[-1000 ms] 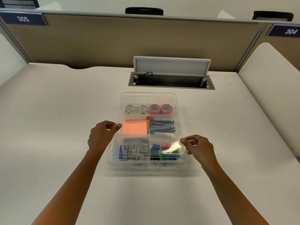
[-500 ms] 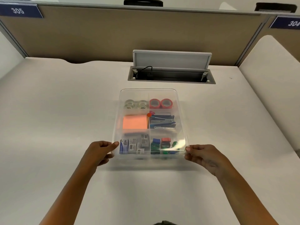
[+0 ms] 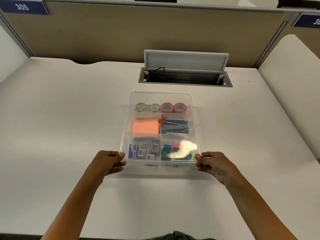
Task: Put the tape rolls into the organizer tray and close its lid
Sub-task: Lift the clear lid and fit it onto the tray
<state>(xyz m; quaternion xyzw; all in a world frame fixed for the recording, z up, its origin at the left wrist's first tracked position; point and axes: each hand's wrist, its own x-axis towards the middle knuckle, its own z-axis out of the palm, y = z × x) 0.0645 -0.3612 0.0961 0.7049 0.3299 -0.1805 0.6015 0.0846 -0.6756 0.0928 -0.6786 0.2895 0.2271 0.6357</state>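
Both hands' grips, left hand and right hand, pinch the organizer tray near corners.

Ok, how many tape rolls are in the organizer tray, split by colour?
Clear tape rolls: 2, far-left compartment
Red tape rolls: 2, far-right compartment
Total: 4, all inside the organizer tray

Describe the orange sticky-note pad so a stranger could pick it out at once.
Start at the clear organizer tray in the middle of the white desk. Look at its left column, middle compartment, just nearer than the clear tape rolls. The sticky-note pad is the only flat, plain orange square there; the red tape rolls nearby are rings.
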